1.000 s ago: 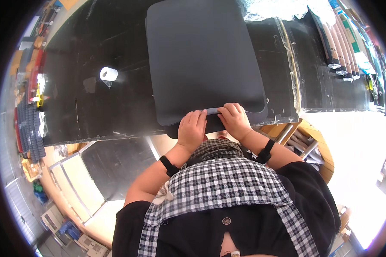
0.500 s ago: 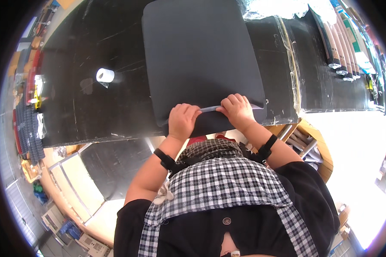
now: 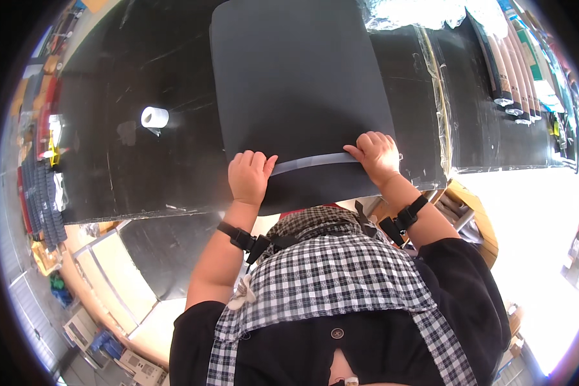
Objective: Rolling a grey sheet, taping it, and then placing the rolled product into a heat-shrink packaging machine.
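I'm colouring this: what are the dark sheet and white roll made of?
The dark sheet looks like matte rubber or foam: dull, smooth, near edge curled. The white roll may be smooth paper: bright, hollow-centred, but too small to tell.

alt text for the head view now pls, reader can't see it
A person's left hand and right hand grip a dark grey sheet on a black table, with a pale strip between them. A small white roll sits to the left.
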A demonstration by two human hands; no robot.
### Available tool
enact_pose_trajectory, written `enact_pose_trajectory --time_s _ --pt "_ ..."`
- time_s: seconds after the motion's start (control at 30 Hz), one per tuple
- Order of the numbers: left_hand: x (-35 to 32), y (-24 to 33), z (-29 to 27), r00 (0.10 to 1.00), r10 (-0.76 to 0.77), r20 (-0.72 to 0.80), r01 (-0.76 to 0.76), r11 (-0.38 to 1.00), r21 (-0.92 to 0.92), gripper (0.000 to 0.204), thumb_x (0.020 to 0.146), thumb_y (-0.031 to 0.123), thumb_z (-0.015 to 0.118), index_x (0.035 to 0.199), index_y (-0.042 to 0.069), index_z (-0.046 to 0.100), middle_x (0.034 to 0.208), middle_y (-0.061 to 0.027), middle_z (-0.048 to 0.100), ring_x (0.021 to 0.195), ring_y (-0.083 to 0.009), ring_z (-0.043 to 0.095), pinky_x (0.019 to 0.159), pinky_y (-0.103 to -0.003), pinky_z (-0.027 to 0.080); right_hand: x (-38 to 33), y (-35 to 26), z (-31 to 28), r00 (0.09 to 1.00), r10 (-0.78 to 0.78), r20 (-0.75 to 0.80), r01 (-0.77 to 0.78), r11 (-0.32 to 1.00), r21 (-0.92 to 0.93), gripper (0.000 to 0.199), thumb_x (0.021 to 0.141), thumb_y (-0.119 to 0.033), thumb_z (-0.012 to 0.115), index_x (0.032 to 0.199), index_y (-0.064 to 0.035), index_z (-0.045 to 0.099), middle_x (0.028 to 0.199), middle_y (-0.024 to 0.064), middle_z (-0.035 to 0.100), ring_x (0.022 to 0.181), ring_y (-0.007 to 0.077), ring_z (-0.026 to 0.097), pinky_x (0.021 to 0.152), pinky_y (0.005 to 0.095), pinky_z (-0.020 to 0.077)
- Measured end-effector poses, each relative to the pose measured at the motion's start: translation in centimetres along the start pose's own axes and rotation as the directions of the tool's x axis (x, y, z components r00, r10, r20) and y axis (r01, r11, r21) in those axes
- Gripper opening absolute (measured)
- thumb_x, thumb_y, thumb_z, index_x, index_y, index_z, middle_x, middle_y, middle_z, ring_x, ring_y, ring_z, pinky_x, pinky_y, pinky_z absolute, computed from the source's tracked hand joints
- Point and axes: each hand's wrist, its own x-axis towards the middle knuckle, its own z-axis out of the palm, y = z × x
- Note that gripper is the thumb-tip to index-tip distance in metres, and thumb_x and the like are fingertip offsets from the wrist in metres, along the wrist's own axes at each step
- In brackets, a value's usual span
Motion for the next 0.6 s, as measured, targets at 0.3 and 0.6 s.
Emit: enact_pose_trajectory --time_s 0.3,0.6 --pt "-2.4 0.8 -1.5 0.998 0.037 0.056 -0.034 0.998 -0.053 0.023 0.082 0.027 0.067 0.076 0.008 0.056 0.074 -0.0065 0.057 0.072 -0.0269 0.056 0.063 -0.038 0.044 -2.2 -0.6 -0.1 0.999 -0.015 0.034 0.014 1.0 0.018 0.029 0.079 -0.037 0.068 0.076 -0.0124 0.052 0.076 0.002 0.055 0.078 0.0228 0.058 0.069 0.0365 0.046" --pt "-0.9 -1.1 -1.5 0.998 -0.038 0.059 0.047 0.986 -0.16 0.02 0.079 0.021 0.07 0.083 0.006 0.056 0.079 -0.0081 0.055 0.076 -0.0295 0.054 0.071 -0.041 0.042 0.2 0.4 -0.8 0.998 -0.002 0.065 -0.006 0.993 0.118 0.026 0.079 -0.036 0.066 0.087 -0.0128 0.058 0.086 0.0024 0.055 0.086 0.025 0.053 0.079 0.0398 0.0405"
